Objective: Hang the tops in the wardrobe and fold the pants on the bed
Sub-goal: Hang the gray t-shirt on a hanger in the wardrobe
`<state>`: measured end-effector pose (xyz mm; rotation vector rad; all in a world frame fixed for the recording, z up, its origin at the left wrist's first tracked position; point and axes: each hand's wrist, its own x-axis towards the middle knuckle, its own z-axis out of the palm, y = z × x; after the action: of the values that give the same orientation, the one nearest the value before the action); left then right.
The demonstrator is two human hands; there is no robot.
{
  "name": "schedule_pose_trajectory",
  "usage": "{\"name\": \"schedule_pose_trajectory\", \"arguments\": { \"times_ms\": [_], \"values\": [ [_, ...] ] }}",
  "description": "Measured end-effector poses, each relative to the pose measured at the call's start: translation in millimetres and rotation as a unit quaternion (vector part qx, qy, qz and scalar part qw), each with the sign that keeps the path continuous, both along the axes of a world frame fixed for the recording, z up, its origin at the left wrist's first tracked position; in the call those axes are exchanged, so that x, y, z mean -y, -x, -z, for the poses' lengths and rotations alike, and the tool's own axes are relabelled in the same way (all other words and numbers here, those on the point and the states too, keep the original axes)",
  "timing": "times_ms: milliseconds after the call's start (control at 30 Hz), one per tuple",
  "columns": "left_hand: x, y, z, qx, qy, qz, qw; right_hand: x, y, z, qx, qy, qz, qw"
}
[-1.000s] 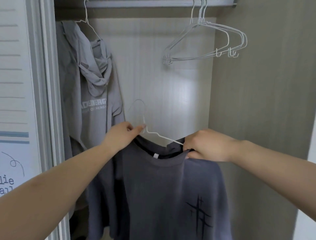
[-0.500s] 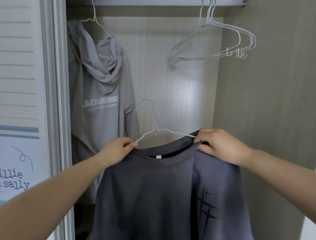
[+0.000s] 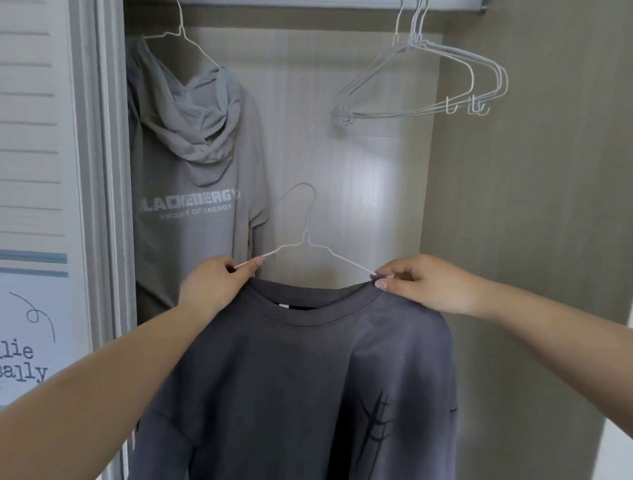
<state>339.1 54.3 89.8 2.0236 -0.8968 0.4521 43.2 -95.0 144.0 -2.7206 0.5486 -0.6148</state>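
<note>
Hands are dressing the hanger (image 3: 306,240): left hand (image 3: 219,284) and right hand (image 3: 424,284) are pinching wire at the shirt (image 3: 291,377) collar. Next, hooking it onto the rail (image 3: 308,3).

A wardrobe rail (image 3: 308,4) runs across the top of the open wardrobe (image 3: 359,171), against its pale wood-grain back panel. At the left end of the rail hangs a white wire hanger (image 3: 181,34) carrying a light grey hoodie (image 3: 195,164), its hood drooping forward and pale lettering across the fabric. Toward the right end, near the taupe side wall (image 3: 531,205), a bunch of bare white wire hangers (image 3: 424,82) hangs close together, tilted.
</note>
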Motion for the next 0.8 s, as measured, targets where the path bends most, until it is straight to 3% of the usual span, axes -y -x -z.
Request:
{"name": "schedule_pose_trajectory", "arguments": {
  "times_ms": [167,267,400,567,800],
  "values": [
    [4,-4,-11,-0.022,0.038,0.011,0.999,-15,-13,-1,0.004,-0.202,-0.073,0.977],
    [12,-5,-20,-0.063,0.093,0.042,0.993,-19,-26,-6,0.107,-0.218,-0.081,0.967],
    [26,5,-34,-0.126,0.148,0.143,0.971,-23,-44,-17,0.172,-0.232,-0.035,0.957],
    [50,18,-61,-0.160,0.176,0.243,0.940,-18,-75,-38,0.258,-0.374,-0.036,0.890],
    [74,31,-116,-0.189,0.207,0.353,0.893,-7,-139,-89,0.312,-0.530,-0.132,0.777]
  ]
}}
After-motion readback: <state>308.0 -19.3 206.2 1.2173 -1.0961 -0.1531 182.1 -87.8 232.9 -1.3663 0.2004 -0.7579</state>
